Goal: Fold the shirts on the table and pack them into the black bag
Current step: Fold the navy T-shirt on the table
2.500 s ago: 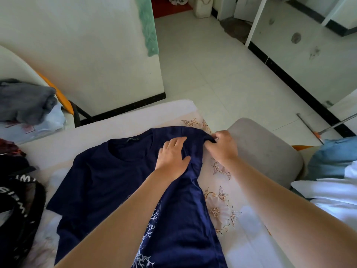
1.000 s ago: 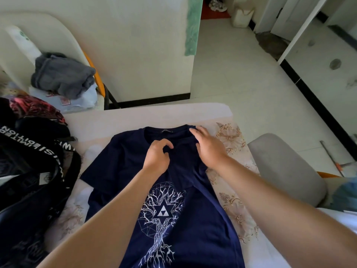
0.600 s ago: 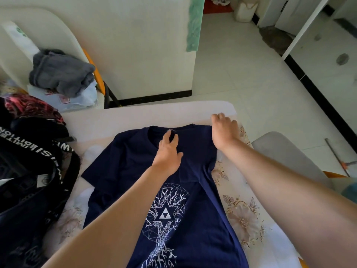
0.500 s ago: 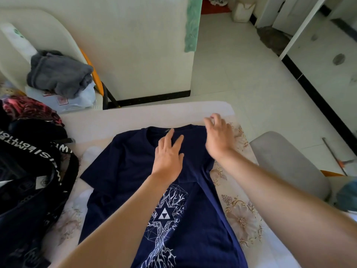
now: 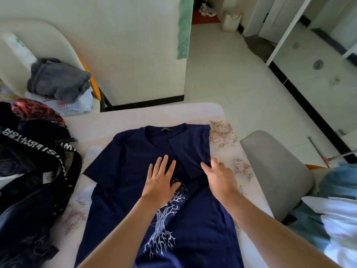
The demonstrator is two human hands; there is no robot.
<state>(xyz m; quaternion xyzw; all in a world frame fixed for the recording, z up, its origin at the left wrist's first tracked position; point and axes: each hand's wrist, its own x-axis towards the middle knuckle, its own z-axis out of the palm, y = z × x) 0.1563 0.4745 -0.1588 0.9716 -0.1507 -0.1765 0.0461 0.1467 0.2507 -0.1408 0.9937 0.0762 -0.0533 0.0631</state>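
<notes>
1. Navy shirt (image 5: 123, 171): lies face up on the table (image 5: 146, 118), collar toward 12 o'clock, hem running out of frame at 6 o'clock. A white tree graphic (image 5: 164, 227) shows on the chest.
2. Left hand (image 5: 161, 185): flat on the shirt, palm down, fingers spread wide, covering the top of the graphic. It grips nothing.
3. Right hand (image 5: 220, 177): at 3 o'clock of the left hand, just beside it, fingers loosely extended. Fingertips touch the lower corner of the folded-in right sleeve panel (image 5: 193, 149). Whether any cloth is pinched cannot be determined.
4. Folded panel: the shirt's right sleeve is turned inward over the chest; the left sleeve at 9 o'clock remains spread flat.
5. Black bag (image 5: 32, 171): on the table at 9 o'clock of the shirt, touching its left side; strap with white lettering on top.
6. Grey chair (image 5: 274, 171): at 3 o'clock, beside the table edge.
7. Floral tablecloth (image 5: 224, 134): exposed at 1 o'clock of the shirt.
8. Grey garment (image 5: 58, 82): bundled on a second chair at 10 o'clock, beyond the table.
</notes>
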